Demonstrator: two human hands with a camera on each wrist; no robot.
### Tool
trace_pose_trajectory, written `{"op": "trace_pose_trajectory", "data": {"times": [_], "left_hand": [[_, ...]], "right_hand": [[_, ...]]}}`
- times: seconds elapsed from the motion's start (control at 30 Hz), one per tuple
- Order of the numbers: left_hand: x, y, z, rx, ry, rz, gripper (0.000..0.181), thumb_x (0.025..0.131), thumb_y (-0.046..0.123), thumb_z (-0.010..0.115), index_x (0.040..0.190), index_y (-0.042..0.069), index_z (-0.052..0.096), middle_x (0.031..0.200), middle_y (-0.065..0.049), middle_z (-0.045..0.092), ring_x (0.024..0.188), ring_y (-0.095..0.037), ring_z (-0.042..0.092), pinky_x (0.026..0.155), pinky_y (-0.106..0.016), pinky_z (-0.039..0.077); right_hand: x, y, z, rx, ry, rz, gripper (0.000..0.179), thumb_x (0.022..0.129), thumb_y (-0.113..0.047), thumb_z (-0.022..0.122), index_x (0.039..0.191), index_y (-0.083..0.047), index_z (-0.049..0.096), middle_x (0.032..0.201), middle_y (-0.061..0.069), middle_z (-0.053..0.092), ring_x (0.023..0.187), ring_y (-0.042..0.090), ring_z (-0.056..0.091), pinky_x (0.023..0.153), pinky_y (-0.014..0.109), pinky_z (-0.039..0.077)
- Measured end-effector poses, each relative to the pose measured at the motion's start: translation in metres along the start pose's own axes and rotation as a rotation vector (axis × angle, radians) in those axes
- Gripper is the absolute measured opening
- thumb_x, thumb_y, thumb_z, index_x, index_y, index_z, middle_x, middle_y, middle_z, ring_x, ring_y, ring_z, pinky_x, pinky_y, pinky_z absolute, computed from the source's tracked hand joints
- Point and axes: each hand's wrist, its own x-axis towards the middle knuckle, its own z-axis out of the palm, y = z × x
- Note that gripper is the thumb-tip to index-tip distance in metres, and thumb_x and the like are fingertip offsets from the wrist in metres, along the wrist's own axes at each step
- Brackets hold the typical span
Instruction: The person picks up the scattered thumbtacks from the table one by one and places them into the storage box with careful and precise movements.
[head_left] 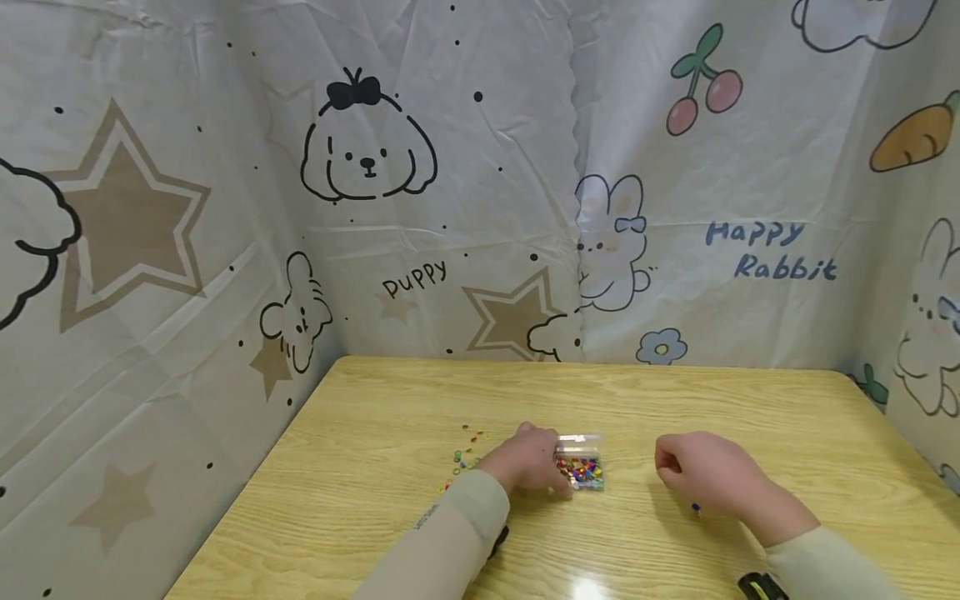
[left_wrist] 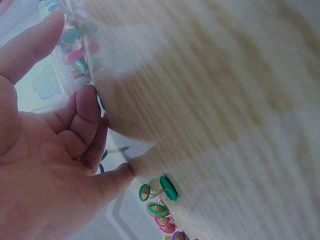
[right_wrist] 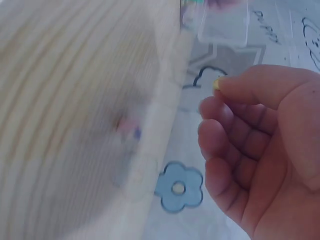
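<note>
A clear plastic box (head_left: pixel 588 482) of colourful thumbtacks stands on the table with its lid (head_left: pixel 580 439) open toward the back. My left hand (head_left: pixel 528 458) grips the box at its left side, its thumb and fingers around the edge in the left wrist view. To the right of the box, apart from it, my right hand (head_left: pixel 708 471) is above the table. Between thumb and forefinger it pinches a small yellow thumbtack (right_wrist: pixel 217 84), mostly covered by the fingertips. The other fingers are curled.
Loose thumbtacks (head_left: pixel 459 457) lie scattered left of the left hand; green and pink ones (left_wrist: pixel 162 200) show in the left wrist view. One blue thumbtack (head_left: pixel 696 507) is on the wooden table (head_left: pixel 375 500) below the right hand. A printed cloth (head_left: pixel 480 208) hangs behind the table.
</note>
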Motion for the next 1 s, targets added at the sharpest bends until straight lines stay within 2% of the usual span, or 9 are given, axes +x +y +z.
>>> {"op": "trace_pose_trajectory", "data": {"times": [0.37,0.5,0.83,1.0], "left_hand": [[-0.001,0.000,0.000,-0.028,0.001,-0.005,0.050,0.072,0.038,0.092,0.105,0.015,0.062,0.105,-0.002,0.049,0.086,-0.016,0.048,0.070,-0.035,0.048],[0.000,0.000,0.000,-0.032,0.004,-0.015,0.049,0.072,0.038,0.092,0.103,0.015,0.061,0.103,-0.001,0.049,0.086,-0.017,0.047,0.070,-0.035,0.047],[0.000,0.000,0.000,-0.005,0.009,-0.010,0.048,0.073,0.038,0.092,0.101,0.016,0.061,0.100,0.000,0.050,0.089,-0.017,0.045,0.070,-0.035,0.046],[-0.002,0.001,0.000,-0.011,0.008,-0.012,0.048,0.073,0.038,0.092,0.102,0.016,0.061,0.100,0.000,0.050,0.089,-0.016,0.045,0.070,-0.035,0.046]], "right_hand": [[0.027,-0.033,0.022,-0.016,0.051,-0.080,0.022,0.089,-0.013,0.069,0.076,-0.027,0.058,0.067,-0.017,0.050,0.061,0.006,0.045,0.058,0.031,0.042],[0.033,-0.042,0.028,-0.057,0.088,-0.122,0.022,0.088,-0.014,0.071,0.076,-0.027,0.059,0.068,-0.019,0.052,0.059,0.004,0.046,0.056,0.029,0.043],[0.039,-0.054,0.033,-0.138,0.075,-0.126,0.019,0.086,-0.014,0.073,0.076,-0.026,0.063,0.067,-0.015,0.057,0.056,0.007,0.046,0.050,0.033,0.042],[0.036,-0.051,0.031,-0.123,0.069,-0.106,0.015,0.088,-0.016,0.074,0.079,-0.026,0.066,0.072,-0.016,0.060,0.060,0.006,0.049,0.055,0.033,0.045]]}}
